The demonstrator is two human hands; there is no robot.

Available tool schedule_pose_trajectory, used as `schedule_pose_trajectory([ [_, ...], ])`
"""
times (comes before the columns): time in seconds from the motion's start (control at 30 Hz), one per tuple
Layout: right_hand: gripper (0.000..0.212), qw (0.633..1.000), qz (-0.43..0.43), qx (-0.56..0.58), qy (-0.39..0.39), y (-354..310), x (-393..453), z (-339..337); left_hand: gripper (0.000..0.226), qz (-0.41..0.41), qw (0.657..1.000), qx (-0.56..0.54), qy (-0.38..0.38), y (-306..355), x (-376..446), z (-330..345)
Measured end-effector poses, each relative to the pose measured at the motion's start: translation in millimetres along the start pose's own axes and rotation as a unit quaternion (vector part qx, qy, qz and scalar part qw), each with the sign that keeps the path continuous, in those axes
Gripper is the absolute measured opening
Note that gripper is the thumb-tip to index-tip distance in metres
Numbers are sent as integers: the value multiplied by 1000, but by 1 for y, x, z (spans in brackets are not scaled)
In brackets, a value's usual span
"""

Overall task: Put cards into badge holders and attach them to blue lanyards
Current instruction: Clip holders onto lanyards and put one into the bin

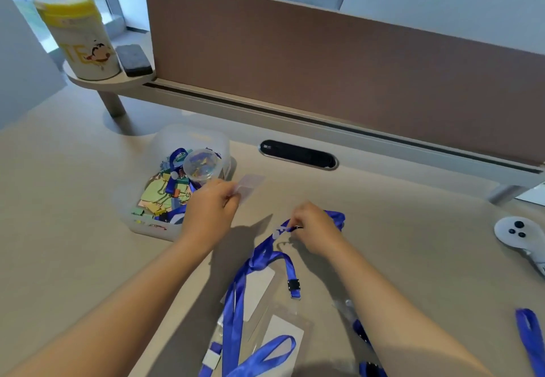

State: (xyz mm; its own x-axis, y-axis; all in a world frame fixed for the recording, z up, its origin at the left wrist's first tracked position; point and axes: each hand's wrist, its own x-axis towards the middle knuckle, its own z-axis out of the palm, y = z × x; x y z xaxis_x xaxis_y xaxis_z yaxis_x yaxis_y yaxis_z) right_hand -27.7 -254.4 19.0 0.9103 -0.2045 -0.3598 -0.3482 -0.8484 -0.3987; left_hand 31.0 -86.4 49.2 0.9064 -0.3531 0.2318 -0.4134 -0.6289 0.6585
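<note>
The left hand [211, 208] pinches a see-through plastic badge holder [249, 187] and holds it up just over the pale worktop [413, 243], beside a clear plastic box of coloured clips [165, 196]. The right hand [314, 233] pinches the clip end of a blue ribbon lanyard [265, 254] lying on the worktop. More holders with white cards [259, 291] lie under the lanyard.

Bin [141, 199] left on the desk [413, 243] — lanyards [236, 311] over badge holders [265, 291] nearer, controller [516, 232] far right.
</note>
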Motion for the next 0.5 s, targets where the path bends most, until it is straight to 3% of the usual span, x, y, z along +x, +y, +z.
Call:
schedule_pose_trajectory([
  [0.17, 18, 985, -58, -161, -21, 11, 19, 25, 16, 1, 1000, 13, -7, -11, -1, 0],
  [0.27, 20, 982, -68, -171, -30, 10, 27, 30, 16, 7, 1000, 17, -11, -14, -1, -1],
  [0.5, 15, 983, -29, -178, 35, 11, 26, 23, 16, -21, 1000, -16, 2, -18, 0, -6],
])
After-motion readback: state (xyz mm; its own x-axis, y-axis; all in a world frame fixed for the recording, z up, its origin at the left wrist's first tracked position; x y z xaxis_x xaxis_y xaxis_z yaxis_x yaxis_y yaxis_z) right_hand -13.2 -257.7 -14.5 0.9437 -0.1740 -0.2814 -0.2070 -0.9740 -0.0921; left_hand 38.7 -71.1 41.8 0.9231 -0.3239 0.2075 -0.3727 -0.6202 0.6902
